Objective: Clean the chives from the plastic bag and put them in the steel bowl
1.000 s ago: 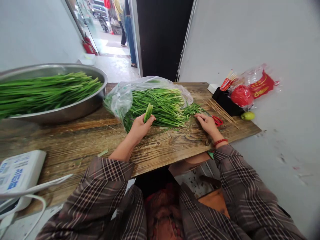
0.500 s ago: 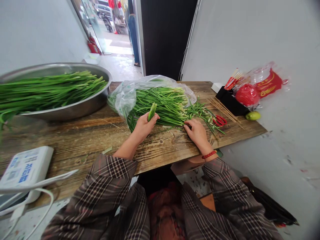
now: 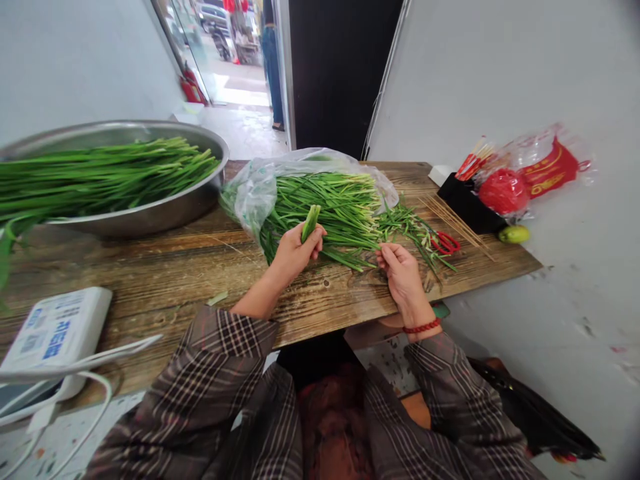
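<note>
My left hand (image 3: 299, 251) is wrapped round a small bunch of garlic chives (image 3: 311, 220), their cut-looking ends pointing up out of the fist. Close to the table's front edge, my right hand (image 3: 400, 265) pinches the pale stem ends of chives at the near right corner of a big pile. That pile of garlic chives (image 3: 333, 203) lies in an opened clear plastic bag (image 3: 259, 195), pale ends to the right. Loose trimmings (image 3: 407, 223) lie right of the pile, beside red-handled scissors (image 3: 444, 244).
A steel basin (image 3: 150, 225) with more chives stands at left. A white box-shaped device (image 3: 63, 333) with cables lies front left. Bamboo skewers (image 3: 457, 227), a black holder (image 3: 467, 203), a red package (image 3: 503, 190) and a yellow-green fruit (image 3: 514, 234) are at right on the wooden table (image 3: 165, 287).
My right hand has turned and shifted slightly right, its fingertips now pinching stem ends. A few chives at the pile's near edge have slid toward me. The left hand keeps its bunch.
</note>
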The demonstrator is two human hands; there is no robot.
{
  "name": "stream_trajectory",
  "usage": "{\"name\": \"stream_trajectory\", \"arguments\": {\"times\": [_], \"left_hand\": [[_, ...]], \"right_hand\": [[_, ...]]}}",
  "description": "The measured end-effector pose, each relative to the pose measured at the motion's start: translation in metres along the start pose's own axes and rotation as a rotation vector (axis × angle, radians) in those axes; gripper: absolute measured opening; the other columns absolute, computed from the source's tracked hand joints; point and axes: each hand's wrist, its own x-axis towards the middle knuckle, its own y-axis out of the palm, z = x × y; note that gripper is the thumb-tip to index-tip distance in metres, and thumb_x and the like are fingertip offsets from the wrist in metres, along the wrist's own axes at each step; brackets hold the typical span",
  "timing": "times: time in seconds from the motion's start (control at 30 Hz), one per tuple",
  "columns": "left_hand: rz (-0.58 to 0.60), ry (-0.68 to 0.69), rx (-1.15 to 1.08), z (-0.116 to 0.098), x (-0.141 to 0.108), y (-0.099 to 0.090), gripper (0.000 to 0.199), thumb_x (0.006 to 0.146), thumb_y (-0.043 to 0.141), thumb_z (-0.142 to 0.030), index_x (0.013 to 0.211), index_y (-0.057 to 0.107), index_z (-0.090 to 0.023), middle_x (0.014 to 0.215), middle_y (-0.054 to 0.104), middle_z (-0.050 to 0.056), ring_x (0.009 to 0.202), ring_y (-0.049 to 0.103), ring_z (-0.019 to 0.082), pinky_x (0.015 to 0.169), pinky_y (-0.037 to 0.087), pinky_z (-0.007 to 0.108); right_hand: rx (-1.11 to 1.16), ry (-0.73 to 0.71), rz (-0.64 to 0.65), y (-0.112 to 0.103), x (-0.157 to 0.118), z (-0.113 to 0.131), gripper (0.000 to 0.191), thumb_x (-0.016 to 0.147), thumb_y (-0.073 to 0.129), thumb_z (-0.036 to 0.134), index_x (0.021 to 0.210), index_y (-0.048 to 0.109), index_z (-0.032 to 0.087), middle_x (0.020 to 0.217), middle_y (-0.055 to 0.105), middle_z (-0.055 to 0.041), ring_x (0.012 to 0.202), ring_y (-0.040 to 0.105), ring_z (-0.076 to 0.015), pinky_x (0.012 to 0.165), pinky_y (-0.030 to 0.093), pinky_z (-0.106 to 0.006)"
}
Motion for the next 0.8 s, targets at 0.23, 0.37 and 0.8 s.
{"name": "stream_trajectory", "arguments": {"times": [0.23, 0.37, 0.8], "left_hand": [[0.02, 0.049, -0.176, -0.022, -0.009, 0.005, 0.033, 0.087, 0.058, -0.047, 0.089, 0.058, -0.014, 0.067, 0.064, 0.001, 0.052, 0.058, 0.01, 0.054, 0.047, 0.023], [0.063, 0.034, -0.265, -0.031, -0.015, 0.009, 0.036, 0.088, 0.058, -0.049, 0.095, 0.058, -0.014, 0.077, 0.072, 0.006, 0.06, 0.067, 0.015, 0.062, 0.055, 0.029], [-0.098, 0.291, 0.22, -0.012, -0.008, 0.01, 0.031, 0.094, 0.049, -0.04, 0.101, 0.066, -0.015, 0.116, 0.071, 0.011, 0.109, 0.065, 0.021, 0.101, 0.047, 0.037]], "right_hand": [[-0.019, -0.115, 0.0, 0.001, -0.003, 0.001, 0.02, 0.069, 0.075, 0.032, 0.084, 0.069, 0.021, 0.08, 0.066, 0.0002, 0.071, 0.057, -0.0123, 0.069, 0.048, -0.027], [-0.073, -0.16, 0.029, 0.004, -0.006, 0.004, 0.019, 0.07, 0.074, 0.031, 0.086, 0.068, 0.022, 0.085, 0.067, -0.0011, 0.077, 0.058, -0.0135, 0.074, 0.049, -0.028], [-0.076, -0.232, 0.172, 0.006, -0.016, 0.01, 0.017, 0.075, 0.072, 0.025, 0.091, 0.066, 0.024, 0.09, 0.07, -0.0005, 0.085, 0.064, -0.0138, 0.08, 0.051, -0.028]]}}
